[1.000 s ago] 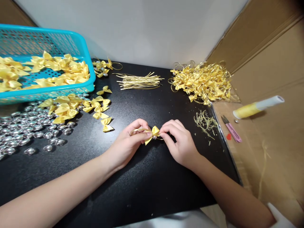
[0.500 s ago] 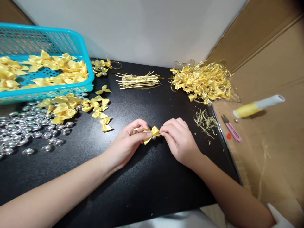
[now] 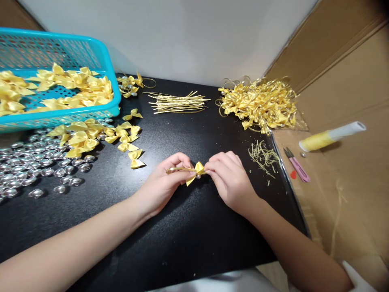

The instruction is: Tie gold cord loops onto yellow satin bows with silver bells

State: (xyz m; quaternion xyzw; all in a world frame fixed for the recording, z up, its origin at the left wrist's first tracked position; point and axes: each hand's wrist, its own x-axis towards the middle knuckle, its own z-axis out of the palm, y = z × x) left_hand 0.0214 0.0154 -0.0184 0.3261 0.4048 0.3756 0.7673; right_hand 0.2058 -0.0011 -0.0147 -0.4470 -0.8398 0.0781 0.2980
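— Near the front middle of the black worktop (image 3: pixel 182 243), what are the hands doing?
— Both pinch one small yellow bow (image 3: pixel 198 170). The left hand (image 3: pixel 165 182) has its fingertips closed on the bow's left side and on a gold cord (image 3: pixel 178 169) running leftward from it. The right hand (image 3: pixel 229 180) has thumb and forefinger pressed together on the bow's right side. The bow is held just above the worktop, between the two hands.
— And to the sides?
— Silver beads (image 3: pixel 33 166) are scattered along the left edge, with loose yellow bows (image 3: pixel 91 138) just beyond them. By the right edge lies a little heap of gold trimmings (image 3: pixel 263 156). Off the worktop, on the cardboard (image 3: pixel 343 182), rest pink snips (image 3: pixel 296 164) and a yellow-and-white tube (image 3: pixel 331 136).
— Farther back?
— A turquoise basket (image 3: pixel 107 73) of bows fills the far left corner. Cut gold cords (image 3: pixel 178 102) lie at the far edge's middle, and a pile of finished bows with loops (image 3: pixel 259 103) sits at the far right corner.
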